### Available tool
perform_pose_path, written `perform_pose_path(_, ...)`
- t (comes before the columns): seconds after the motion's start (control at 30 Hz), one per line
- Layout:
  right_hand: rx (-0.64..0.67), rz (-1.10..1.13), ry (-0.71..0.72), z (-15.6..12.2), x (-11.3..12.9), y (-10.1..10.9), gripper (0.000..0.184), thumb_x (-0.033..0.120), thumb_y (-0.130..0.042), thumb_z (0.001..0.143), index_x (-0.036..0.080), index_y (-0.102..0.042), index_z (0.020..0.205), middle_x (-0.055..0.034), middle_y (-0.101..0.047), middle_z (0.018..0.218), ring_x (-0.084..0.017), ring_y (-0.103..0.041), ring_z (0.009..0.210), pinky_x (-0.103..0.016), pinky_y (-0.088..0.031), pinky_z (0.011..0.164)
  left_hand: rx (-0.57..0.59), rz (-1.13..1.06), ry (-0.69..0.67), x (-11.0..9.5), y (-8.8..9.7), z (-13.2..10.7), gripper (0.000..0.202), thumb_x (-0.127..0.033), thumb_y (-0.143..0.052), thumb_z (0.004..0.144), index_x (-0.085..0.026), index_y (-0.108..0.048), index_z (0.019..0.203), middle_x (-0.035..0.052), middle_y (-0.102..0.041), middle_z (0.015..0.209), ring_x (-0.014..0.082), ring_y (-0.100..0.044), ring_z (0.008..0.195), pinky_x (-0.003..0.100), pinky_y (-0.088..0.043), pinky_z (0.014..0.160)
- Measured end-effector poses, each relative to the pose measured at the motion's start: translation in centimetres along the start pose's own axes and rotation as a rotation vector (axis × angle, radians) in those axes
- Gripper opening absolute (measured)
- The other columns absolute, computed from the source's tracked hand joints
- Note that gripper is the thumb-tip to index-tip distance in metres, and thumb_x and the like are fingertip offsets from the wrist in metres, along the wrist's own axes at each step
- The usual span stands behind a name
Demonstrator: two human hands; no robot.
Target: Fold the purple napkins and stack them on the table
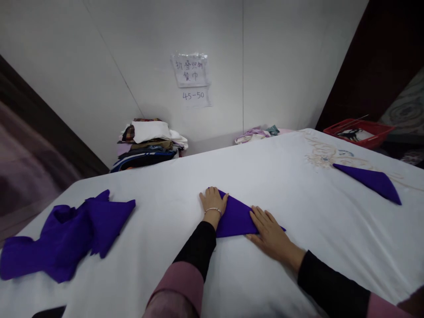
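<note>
A: Where is the purple cloth (235, 218) placed?

B: It is laid on the white tablecloth (165, 221), directly before the person, and is folded into a pointed, roughly triangular shape.

A: How is it touched?

B: By both hands, from above. Its left end is covered by the left hand (212, 203), whose fingers are extended, set fairly close together, with the thumb spread away from them. Near its right tip it is met by the right hand (270, 232) — palm down, fingers slightly apart, thumb held out toward the near edge. The tip itself is seen jutting out beyond that hand.

A: What else is seen on the table?

B: Loose purple cloths (66, 238) are heaped at the left, well apart from the hands. At the right, a folded purple piece (372, 181) is laid near some pale embroidery (326, 157).

A: And behind?

B: Stacked clothes (150, 143) are piled by the wall — a red basket (376, 143) is seen at the far right corner.
</note>
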State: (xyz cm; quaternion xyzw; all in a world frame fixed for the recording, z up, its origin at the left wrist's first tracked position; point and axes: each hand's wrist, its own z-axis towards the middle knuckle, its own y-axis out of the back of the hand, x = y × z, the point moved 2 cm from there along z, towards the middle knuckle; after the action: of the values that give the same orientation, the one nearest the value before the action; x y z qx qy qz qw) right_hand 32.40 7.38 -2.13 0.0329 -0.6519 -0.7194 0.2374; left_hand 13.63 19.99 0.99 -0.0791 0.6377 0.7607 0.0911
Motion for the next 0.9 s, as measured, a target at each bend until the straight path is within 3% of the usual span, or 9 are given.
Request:
perform_pose_path(0.23, -0.001, 0.01, -0.003, 0.0, 0.0, 0.0, 0.072, 0.059, -0.032, 0.088, 0.014, -0.024, 0.143, -0.0144, -0.02, 0.149, -0.026, -0.017, 0.137, -0.048, -0.018, 0.11, -0.003, -0.232, 0.208, 3.4, 1.3, 1.7, 0.054, -0.051, -0.041, 0.083, -0.016, -0.047, 0.124, 0.0128, -0.059, 0.118, 0.0276, -0.05, 0.112, 0.043, -0.035, 0.095)
perform_pose_path(0.37, 0.018, 0.013, -0.002, 0.0, 0.1, 0.2, 0.07, 0.058, -0.033, 0.089, 0.014, -0.023, 0.144, -0.0137, -0.017, 0.15, -0.025, -0.016, 0.137, -0.047, -0.017, 0.11, 0.05, -0.407, 0.291, 4.3, 0.8, 2.8, 0.045, -0.046, -0.047, 0.082, -0.019, -0.054, 0.117, 0.0075, -0.067, 0.103, 0.0217, -0.061, 0.096, 0.034, -0.044, 0.084)
perform_pose_path(0.5, 0.024, 0.022, -0.009, 0.0, 0.1, 0.2, 0.07, 0.058, -0.034, 0.089, 0.015, -0.023, 0.144, -0.0132, -0.017, 0.15, -0.026, -0.015, 0.137, -0.048, -0.016, 0.11, 0.058, -0.554, 0.322, 4.2, -0.2, 3.5, 0.042, -0.04, -0.055, 0.079, -0.018, -0.054, 0.115, 0.0073, -0.067, 0.105, 0.0171, -0.062, 0.094, 0.027, -0.046, 0.08)
perform_pose_path(0.77, 0.028, 0.033, -0.012, 0.0, 0.2, 0.4, 0.07, 0.059, -0.032, 0.089, 0.018, -0.021, 0.144, -0.0122, -0.017, 0.15, -0.026, -0.015, 0.137, -0.048, -0.016, 0.11, 0.088, -0.711, 0.352, 3.9, -1.4, 4.9, 0.046, -0.032, -0.068, 0.072, -0.017, -0.055, 0.114, 0.0088, -0.064, 0.107, 0.018, -0.061, 0.094, 0.029, -0.047, 0.082)
perform_pose_path(0.9, 0.026, 0.039, -0.008, -0.1, 0.2, 0.4, 0.07, 0.058, -0.033, 0.089, 0.019, -0.019, 0.145, -0.0115, -0.016, 0.151, -0.027, -0.014, 0.137, -0.049, -0.016, 0.11, 0.121, -0.758, 0.344, 3.6, -1.8, 5.5, 0.036, -0.034, -0.06, 0.081, -0.018, -0.054, 0.113, 0.007, -0.06, 0.11, 0.018, -0.059, 0.095, 0.036, -0.049, 0.082)
